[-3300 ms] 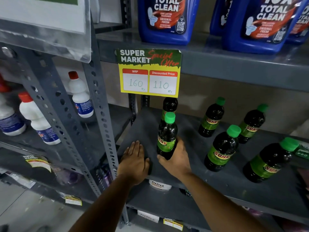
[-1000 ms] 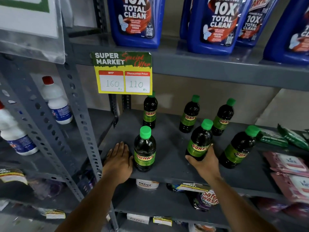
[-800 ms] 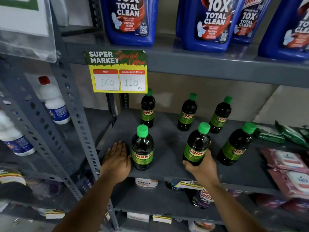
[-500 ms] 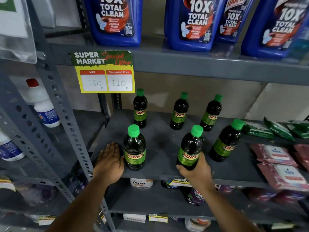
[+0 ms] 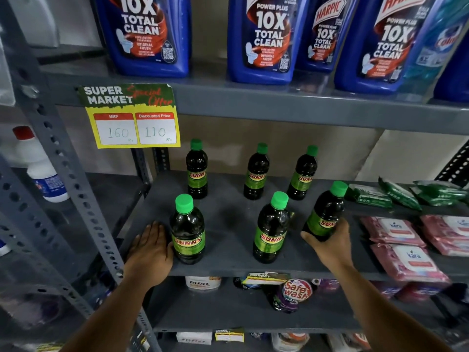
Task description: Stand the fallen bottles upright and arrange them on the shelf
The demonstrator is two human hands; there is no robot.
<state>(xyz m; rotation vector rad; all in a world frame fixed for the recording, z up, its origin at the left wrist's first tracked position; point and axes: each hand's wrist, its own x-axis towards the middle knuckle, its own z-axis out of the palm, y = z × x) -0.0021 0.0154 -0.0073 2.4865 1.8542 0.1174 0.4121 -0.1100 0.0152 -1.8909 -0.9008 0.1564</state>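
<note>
I see a grey metal shelf in a shop rack. Six dark, green-capped bottles stand upright on it, three along the back edge, three near the front. My right hand wraps the front-right bottle; my left hand lies flat and spread at the front-left corner. Pink packets crowd the right end.
</note>
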